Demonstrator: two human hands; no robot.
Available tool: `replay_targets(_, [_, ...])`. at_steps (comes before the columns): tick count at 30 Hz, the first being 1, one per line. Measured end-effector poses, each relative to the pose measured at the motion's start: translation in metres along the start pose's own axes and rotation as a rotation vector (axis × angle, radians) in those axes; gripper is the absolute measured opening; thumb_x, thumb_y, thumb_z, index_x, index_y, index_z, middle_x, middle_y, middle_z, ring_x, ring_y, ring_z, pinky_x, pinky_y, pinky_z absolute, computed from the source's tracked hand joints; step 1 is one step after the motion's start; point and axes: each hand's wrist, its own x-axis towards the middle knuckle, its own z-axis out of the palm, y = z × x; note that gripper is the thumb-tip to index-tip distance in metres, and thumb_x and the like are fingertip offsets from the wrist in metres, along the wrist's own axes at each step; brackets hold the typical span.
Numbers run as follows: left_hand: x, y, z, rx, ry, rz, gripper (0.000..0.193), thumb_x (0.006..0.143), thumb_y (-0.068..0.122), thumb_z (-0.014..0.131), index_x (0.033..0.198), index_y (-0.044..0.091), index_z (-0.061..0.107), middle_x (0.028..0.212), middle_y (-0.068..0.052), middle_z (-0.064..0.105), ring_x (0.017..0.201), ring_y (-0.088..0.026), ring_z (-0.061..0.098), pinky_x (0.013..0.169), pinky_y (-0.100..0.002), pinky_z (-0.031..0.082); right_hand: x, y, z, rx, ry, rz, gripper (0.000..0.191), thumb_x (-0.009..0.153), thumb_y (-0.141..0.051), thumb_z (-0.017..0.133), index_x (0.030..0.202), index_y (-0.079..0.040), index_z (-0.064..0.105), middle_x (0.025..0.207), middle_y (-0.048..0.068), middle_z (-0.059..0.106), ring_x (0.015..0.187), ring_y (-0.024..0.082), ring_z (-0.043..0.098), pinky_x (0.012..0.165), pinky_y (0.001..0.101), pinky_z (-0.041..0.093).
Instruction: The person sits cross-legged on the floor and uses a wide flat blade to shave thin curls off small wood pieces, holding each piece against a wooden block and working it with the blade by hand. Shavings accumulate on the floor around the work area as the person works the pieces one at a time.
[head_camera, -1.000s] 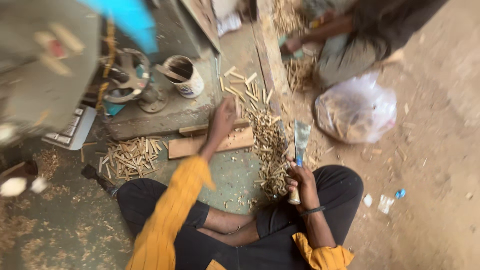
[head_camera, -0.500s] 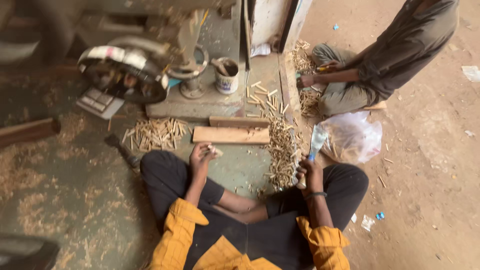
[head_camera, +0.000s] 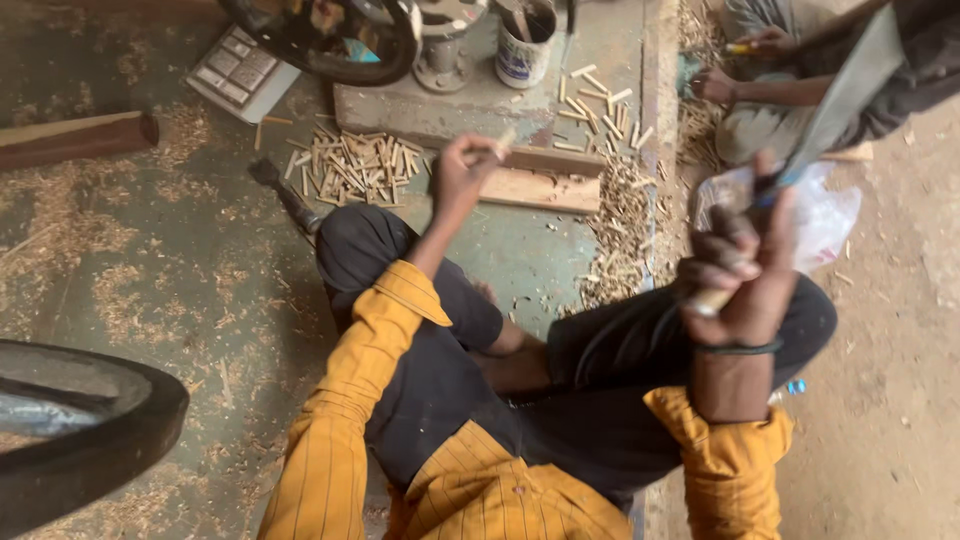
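Short pale stick (head_camera: 505, 141) upright, long blade (head_camera: 838, 100) raised

Calculator (head_camera: 240, 70) top left, paint tin (head_camera: 522, 52) by machine base, plastic bag (head_camera: 825, 215) right, sawdust on floor (head_camera: 150, 260).
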Motion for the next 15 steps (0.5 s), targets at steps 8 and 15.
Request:
replay_targets(8, [-0.015,-0.044,0.030,0.339,-0.044,0.204,0.020,0.076,-0.008,0.078,0.085,-0.003,0.061,0.087,-0.015,0.066,0.082,-0.032,0.069,0.069,-0.040,0.057,0.046,0.075,-0.103,-0.547,0.390,0.323,0.027,0.103,-0.025,0.060,0.128,-0.014,0.059,0.072,-0.006,0.047,0.048,0.000,0.037,0.038,0.0162,0.031])
replay_targets(15, [-0.001,-0.111,0.055,0.475,-0.062,0.229,0.022,0.075,-0.010,0.075,0.088,-0.001,0.060,0.093,-0.017,0.065,0.087,-0.039,0.065,0.074,-0.045,0.053,0.061,0.095,-0.163,-0.551,0.563,0.406,0.033,0.102,-0.020,0.057,0.133,-0.012,0.057,0.070,-0.003,0.045,0.047,0.002,0.036,0.039,0.0175,0.031])
